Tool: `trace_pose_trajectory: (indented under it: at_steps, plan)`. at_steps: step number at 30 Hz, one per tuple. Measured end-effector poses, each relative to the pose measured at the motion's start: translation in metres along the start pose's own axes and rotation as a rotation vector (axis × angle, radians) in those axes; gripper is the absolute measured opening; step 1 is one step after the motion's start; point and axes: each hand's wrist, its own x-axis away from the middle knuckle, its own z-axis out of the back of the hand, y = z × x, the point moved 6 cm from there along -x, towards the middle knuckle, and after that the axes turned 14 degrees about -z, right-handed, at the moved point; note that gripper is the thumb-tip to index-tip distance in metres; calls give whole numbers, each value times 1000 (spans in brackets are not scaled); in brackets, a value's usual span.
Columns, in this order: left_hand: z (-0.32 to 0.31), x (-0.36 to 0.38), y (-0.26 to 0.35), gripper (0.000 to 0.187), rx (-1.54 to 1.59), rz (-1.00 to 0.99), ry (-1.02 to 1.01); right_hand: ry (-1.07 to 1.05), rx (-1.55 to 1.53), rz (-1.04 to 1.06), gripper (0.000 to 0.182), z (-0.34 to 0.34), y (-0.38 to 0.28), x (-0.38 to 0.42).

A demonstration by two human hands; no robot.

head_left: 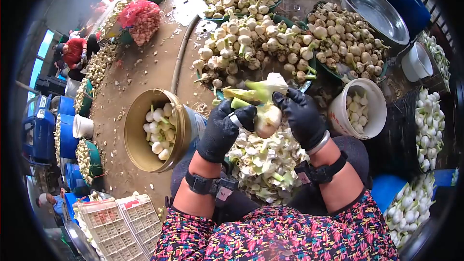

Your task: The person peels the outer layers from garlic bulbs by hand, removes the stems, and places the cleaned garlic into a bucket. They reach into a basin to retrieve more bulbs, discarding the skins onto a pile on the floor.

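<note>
In black gloves, both my hands meet in front of me over a heap of peeled-off garlic skins. My left hand is closed round the green stem of a garlic bulb, with a white ring on one finger. On the other side, my right hand has its fingers bent in at the bulb and at a loose strip of pale skin that sticks up above it. The strip and the stem are slightly blurred. Whether the right fingertips press on the bulb or only on the skin is hard to see.
Beyond my hands lie big piles of unpeeled garlic in green basins. A tan bucket with white bulbs stands left, a white bucket right. A plastic crate is at lower left. A person in red sits far left.
</note>
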Motion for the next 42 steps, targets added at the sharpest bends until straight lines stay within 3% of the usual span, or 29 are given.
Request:
trace_pose_trajectory:
  at_steps: [2, 3, 4, 7, 8, 9, 10, 12, 13, 14, 16, 17, 19, 20, 22, 24, 26, 27, 28, 30, 32, 34, 36, 37, 38, 40, 42]
  plan:
    - [6, -1, 2, 28, 33, -68, 31, 178, 661, 637, 17, -9, -27, 24]
    - [13, -6, 16, 24, -575, -474, -87, 209, 919, 1029, 15, -25, -35, 40]
    - [33, 0, -4, 22, -254, -152, 148, 64, 974, 1036, 17, -38, -28, 45]
    - [28, 1, 6, 23, -320, -143, 45, -270, 1435, 116, 21, -31, 46, 26]
    - [29, 1, 2, 24, -104, -128, 129, -390, 1512, -167, 22, -27, 63, 26]
    - [31, 2, -3, 26, 116, -112, 221, -424, 1545, -215, 24, -22, 68, 29]
    - [32, 1, 7, 28, -306, -222, 72, -388, 1507, -296, 35, -12, 78, 27]
    - [30, -1, 7, 28, -219, -181, 173, -364, 1361, -122, 53, -7, 71, 22]
    - [29, 0, 5, 28, -218, -174, 167, -274, 1117, -38, 67, -3, 61, 17]
    - [28, 1, 3, 28, -233, -175, 152, -182, 821, 15, 64, -3, 39, 14]
    - [25, 1, 0, 27, -242, -169, 129, -40, 557, 259, 57, -1, 14, 13]
    - [25, 1, -5, 27, -100, -84, 177, -31, 556, 255, 57, -6, 14, 15]
    - [21, 0, -11, 25, 90, 24, 251, -52, 233, 382, 36, -10, 3, 19]
    - [22, 0, -13, 25, 90, 27, 252, -51, 232, 380, 36, -9, 4, 18]
    - [21, -3, -11, 24, -282, -65, 113, -35, 189, 317, 20, -2, 10, 13]
    - [29, -8, -22, 21, -246, -108, 84, -33, 135, 269, 10, 1, 8, 16]
    - [18, -7, 1, 20, -1039, -912, -156, -255, 333, 249, 12, -12, 11, 26]
    - [17, -3, 9, 20, -1079, -928, -105, -443, 438, 287, 14, -21, 17, 35]
    - [42, -11, -20, 23, -472, -237, 188, -621, 457, 0, 17, -27, 36, 45]
    - [44, -6, -14, 32, -458, -275, 107, -635, 846, -60, 24, -29, 53, 47]
    - [37, -6, -18, 23, -287, -226, 148, -312, 1075, 13, 30, -11, 58, 32]
    - [33, -5, -25, 23, -108, -173, 184, -245, 1137, 138, 24, -5, 47, 23]
    - [13, -5, -7, 22, -415, -376, 25, -31, 1001, 8, 24, 3, 25, 19]
    - [10, -1, -9, 25, -266, -234, 75, 69, 708, 76, 22, 9, 19, 18]
    - [8, -1, -12, 25, -264, -231, 67, 163, 414, 145, 20, 14, 16, 17]
    - [7, 0, -27, 28, 355, -82, 209, 192, 303, 150, 15, 13, 14, 12]
    - [-5, 4, -24, 29, 296, -60, 201, 275, 207, 280, 19, 17, 10, 9]
